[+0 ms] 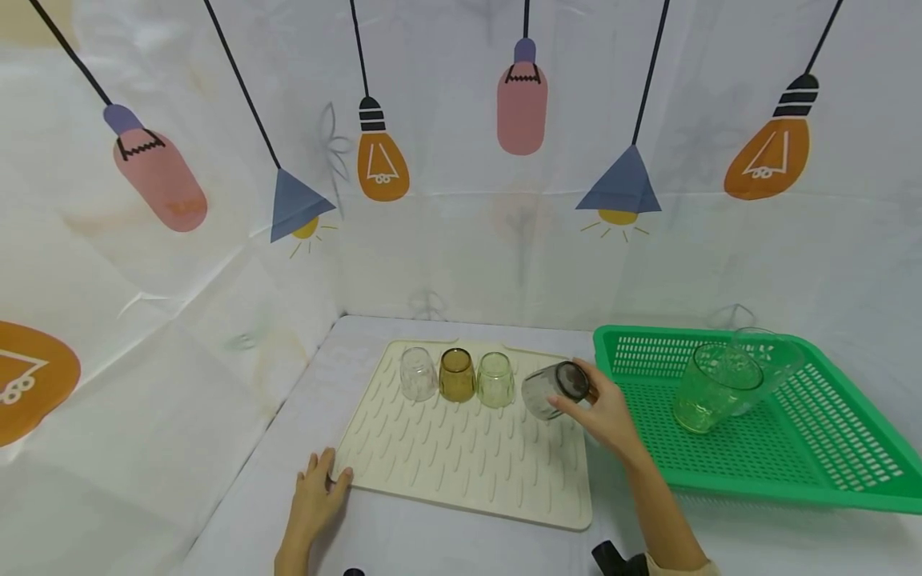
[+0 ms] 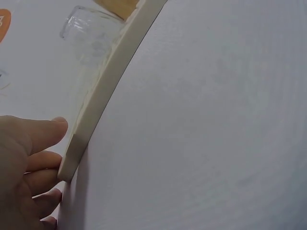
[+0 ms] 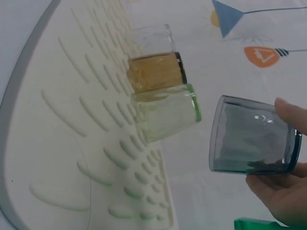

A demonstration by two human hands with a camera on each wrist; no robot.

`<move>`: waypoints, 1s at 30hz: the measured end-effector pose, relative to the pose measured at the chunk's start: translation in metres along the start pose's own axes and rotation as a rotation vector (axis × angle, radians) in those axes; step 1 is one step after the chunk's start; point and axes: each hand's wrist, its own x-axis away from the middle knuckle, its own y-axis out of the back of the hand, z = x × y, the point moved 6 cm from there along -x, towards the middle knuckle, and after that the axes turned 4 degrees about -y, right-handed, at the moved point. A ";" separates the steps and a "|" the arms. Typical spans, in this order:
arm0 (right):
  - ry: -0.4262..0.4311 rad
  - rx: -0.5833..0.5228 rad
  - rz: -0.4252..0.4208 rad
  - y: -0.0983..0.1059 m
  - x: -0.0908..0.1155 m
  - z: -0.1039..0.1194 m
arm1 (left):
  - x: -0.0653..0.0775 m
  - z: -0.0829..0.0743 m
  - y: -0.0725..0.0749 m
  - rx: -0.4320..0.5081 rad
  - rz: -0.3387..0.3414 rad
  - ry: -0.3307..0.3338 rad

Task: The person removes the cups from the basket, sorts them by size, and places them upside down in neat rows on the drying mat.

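Note:
My right hand (image 1: 608,408) grips a grey-tinted glass (image 1: 547,390) by its thick dark base, between thumb and fingers. The glass is tilted, its mouth toward the drying mat (image 1: 461,464) and close over the mat's right part. In the right wrist view the same glass (image 3: 254,136) hangs apart from the row. Along the mat's back stand a clear glass (image 1: 418,374), an amber glass (image 1: 457,374) and a pale green glass (image 1: 495,379), base up. At the mat's front left corner, my left hand (image 1: 313,500) rests with loosely bent fingers, thumb and fingers about the corner.
A green plastic basket (image 1: 727,478) stands right of the mat. Inside it are a green glass (image 1: 709,392) and a clear glass (image 1: 781,364), both tilted and overlapping in this view. Behind the table hangs a white sheet (image 1: 461,256) printed with lamps.

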 end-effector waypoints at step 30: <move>-0.144 0.098 -0.072 -0.014 -0.022 -0.011 | 0.006 0.004 -0.008 0.009 -0.061 -0.078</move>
